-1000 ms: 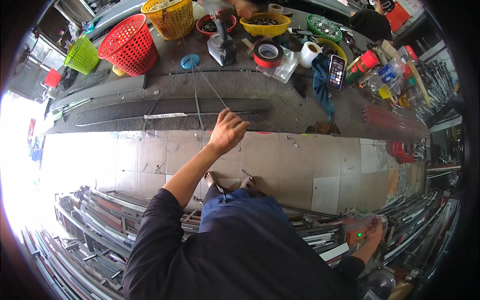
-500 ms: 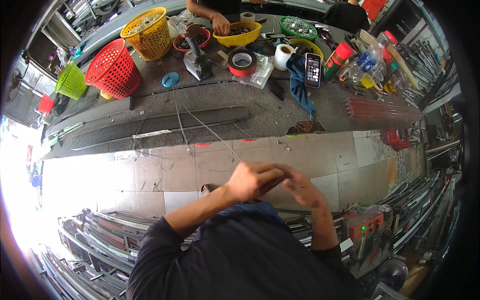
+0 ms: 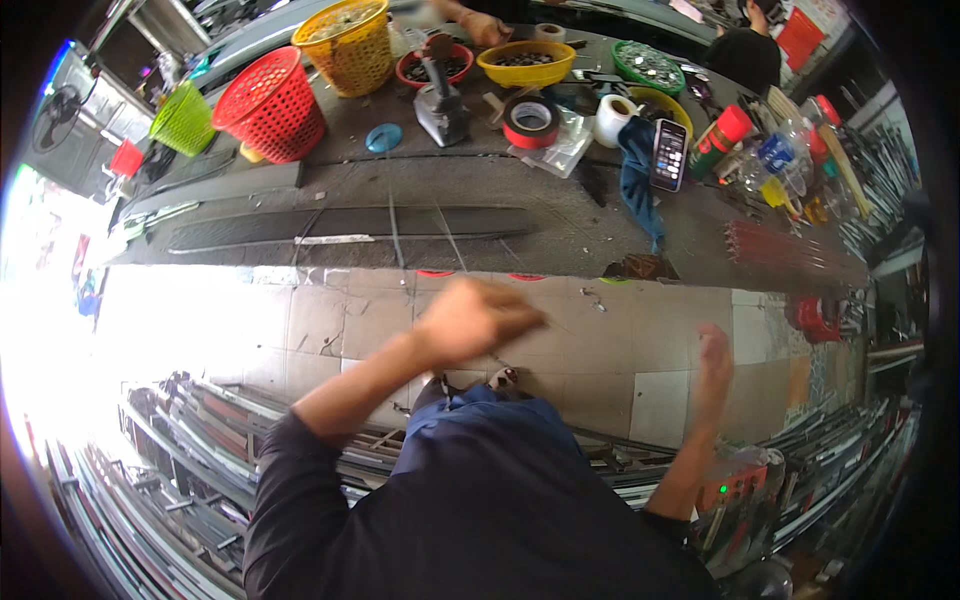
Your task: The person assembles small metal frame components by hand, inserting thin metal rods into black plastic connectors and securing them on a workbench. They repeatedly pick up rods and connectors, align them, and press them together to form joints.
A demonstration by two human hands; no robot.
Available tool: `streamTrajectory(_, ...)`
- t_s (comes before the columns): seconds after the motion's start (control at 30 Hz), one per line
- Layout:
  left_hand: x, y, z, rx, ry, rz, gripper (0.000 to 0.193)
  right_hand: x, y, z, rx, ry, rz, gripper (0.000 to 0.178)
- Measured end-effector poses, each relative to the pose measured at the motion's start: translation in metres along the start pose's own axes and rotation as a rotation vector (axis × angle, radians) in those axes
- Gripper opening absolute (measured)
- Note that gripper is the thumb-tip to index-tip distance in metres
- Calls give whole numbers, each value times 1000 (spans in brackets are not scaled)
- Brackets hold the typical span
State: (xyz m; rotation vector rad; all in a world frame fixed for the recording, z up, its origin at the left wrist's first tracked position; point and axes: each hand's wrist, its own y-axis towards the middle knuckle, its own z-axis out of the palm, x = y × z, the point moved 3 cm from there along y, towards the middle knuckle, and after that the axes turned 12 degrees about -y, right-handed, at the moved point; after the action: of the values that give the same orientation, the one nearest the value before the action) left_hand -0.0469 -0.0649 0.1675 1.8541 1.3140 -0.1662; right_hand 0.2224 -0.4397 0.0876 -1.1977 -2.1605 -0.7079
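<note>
My left hand [image 3: 470,320] is in front of the table edge, blurred, its fingers closed together. A thin grey strand [image 3: 450,232] runs from the tabletop down to this hand, which appears to grip it; the part inside the fist is hidden. My right hand [image 3: 714,355] is well off to the right over the floor, smeared by motion, so its fingers cannot be made out. Nearest the left hand on the table lie a long dark flat strip [image 3: 345,222] and another pale strand [image 3: 394,225] hanging over the edge.
On the table [image 3: 560,225] are a red basket [image 3: 270,110], a yellow basket [image 3: 350,55], a cordless tool [image 3: 440,110], tape [image 3: 530,122], a phone [image 3: 669,155] and a blue cloth [image 3: 640,195]. Another person's hand [image 3: 487,28] is near the yellow bowl [image 3: 526,66]. Metal profiles [image 3: 200,470] lie behind me.
My hands were close together and have parted: the right has swung far right, the left has shifted slightly left. The view has tilted, so the table sits farther right and higher.
</note>
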Motion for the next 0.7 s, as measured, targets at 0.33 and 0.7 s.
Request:
streamTrajectory(0.33, -15, 4, -12, -34, 45, -161, 13, -77, -23, -39, 133, 771, 254, 37)
streamTrajectory(0.7, -36, 3, 39, -22, -398, -318, 15, -91, -16, -36, -170, -107, 70, 57)
